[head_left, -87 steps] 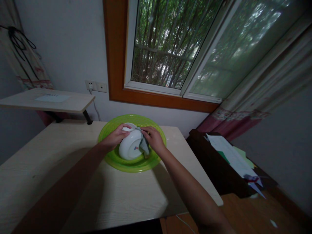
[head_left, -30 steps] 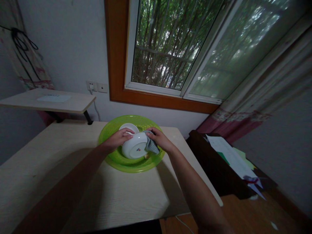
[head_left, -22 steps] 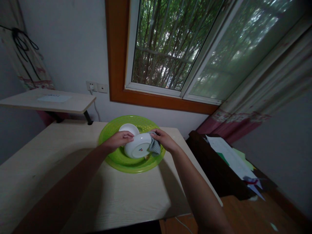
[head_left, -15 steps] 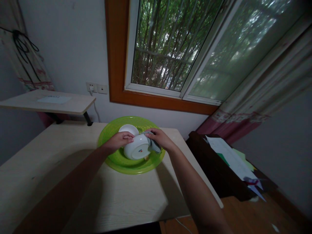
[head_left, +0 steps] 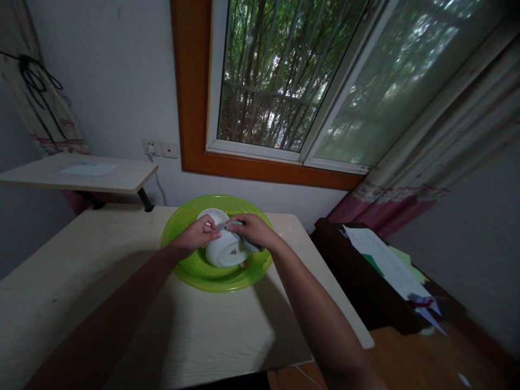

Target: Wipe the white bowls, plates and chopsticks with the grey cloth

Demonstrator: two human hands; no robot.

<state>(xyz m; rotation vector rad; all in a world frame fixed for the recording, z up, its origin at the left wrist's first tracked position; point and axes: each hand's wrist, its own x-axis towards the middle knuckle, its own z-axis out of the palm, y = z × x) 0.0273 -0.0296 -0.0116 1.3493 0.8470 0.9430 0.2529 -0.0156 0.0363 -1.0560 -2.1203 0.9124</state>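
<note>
The left hand (head_left: 198,235) pinched the edge of a white bowl (head_left: 225,253) between the thumb and the bent fingers. This bowl was tilted, with its underside and a small coloured mark turned to the person, and it was inside a round green plastic basin (head_left: 199,278). The right hand (head_left: 251,229) pinched a grey cloth (head_left: 253,247) at the upper right side of the bowl. One end of the cloth reached near the left fingertips, and the other part hung below the right palm, against the bowl. A second white bowl (head_left: 212,215) lay in the basin, just behind the hands and partly hidden by them. The basin stood on a pale wooden table (head_left: 215,330), near the wall under the window (head_left: 280,76). To the left was a raised shelf (head_left: 134,176) with a sheet of paper (head_left: 88,169) on it.
</note>
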